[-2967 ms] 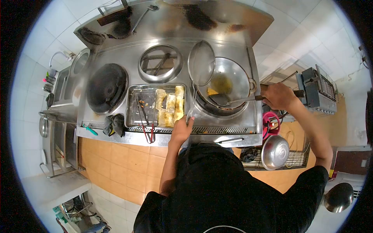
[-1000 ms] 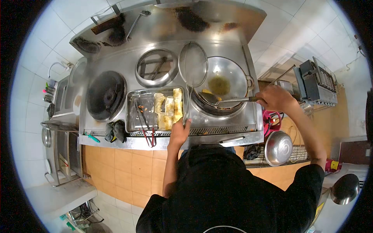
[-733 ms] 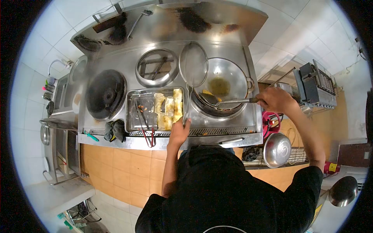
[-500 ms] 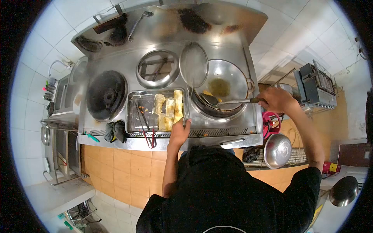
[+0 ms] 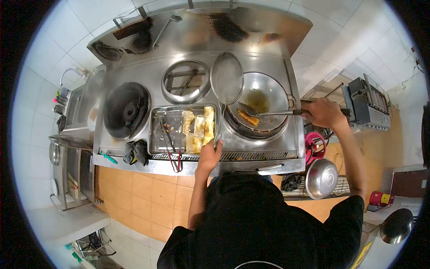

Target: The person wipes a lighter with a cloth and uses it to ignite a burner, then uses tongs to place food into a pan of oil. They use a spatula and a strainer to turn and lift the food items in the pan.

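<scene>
White tiled walls close in a stainless steel cooking range (image 5: 134, 154), scorched along its back panel. At the right burner sits a wok (image 5: 264, 96) with a little oil in its bottom. The right hand (image 5: 326, 113) is closed around the handle of a ladle (image 5: 268, 112), whose long axis runs roughly level from the hand leftward, its bowl just above a browned piece of fried food (image 5: 248, 118) lying on the near wall of the wok. That arm reaches out wide to the right, bent at the elbow. The left hand (image 5: 209, 154) is gripped on the handle of a round mesh skimmer (image 5: 227, 78); the handle runs from the front edge of the range away from the person, and the mesh disc stands over the wok's left rim. Between the two hands, the fried piece lies nearer the ladle bowl than the mesh. Just left of the skimmer handle, a steel tray (image 5: 156, 134) holds several pale fried pieces (image 5: 199, 130) and tongs (image 5: 172, 145). A dark cloth (image 5: 136, 150) lies further left.
</scene>
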A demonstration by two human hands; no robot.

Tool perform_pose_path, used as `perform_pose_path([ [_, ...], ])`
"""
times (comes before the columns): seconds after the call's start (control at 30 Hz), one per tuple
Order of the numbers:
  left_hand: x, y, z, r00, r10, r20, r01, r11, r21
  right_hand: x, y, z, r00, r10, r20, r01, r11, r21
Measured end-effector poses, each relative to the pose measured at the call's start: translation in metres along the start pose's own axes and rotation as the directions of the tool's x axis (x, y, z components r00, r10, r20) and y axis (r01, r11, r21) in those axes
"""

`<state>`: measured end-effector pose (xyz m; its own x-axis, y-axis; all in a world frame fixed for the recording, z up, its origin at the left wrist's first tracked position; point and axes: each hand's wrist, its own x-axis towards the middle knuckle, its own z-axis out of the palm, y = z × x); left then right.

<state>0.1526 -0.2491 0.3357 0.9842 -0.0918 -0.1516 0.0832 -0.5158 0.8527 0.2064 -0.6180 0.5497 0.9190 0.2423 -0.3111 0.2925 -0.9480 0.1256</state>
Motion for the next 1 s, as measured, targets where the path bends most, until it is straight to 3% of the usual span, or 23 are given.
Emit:
perform_pose_path([
  [0.07,0.001,-0.001,0.001,1.000,0.015,-0.012,-0.014,1.000,0.013,0.003,-0.006,-0.004,0.997,0.017,0.074,-0.019,0.999,0.032],
  [0.4,0.003,0.002,-0.002,0.997,-0.058,0.052,0.054,0.995,0.090,0.014,0.000,0.021,0.985,-0.173,0.011,0.173,0.985,-0.024],
  [0.57,0.006,-0.008,0.004,0.999,-0.017,0.046,0.013,0.996,0.092,0.021,-0.005,0.011,0.971,-0.233,0.063,0.238,0.967,-0.090],
  [1.0,0.004,-0.001,0.003,0.994,-0.068,0.089,0.066,0.997,0.024,0.019,-0.012,0.005,0.981,-0.170,0.098,0.178,0.981,-0.079],
])
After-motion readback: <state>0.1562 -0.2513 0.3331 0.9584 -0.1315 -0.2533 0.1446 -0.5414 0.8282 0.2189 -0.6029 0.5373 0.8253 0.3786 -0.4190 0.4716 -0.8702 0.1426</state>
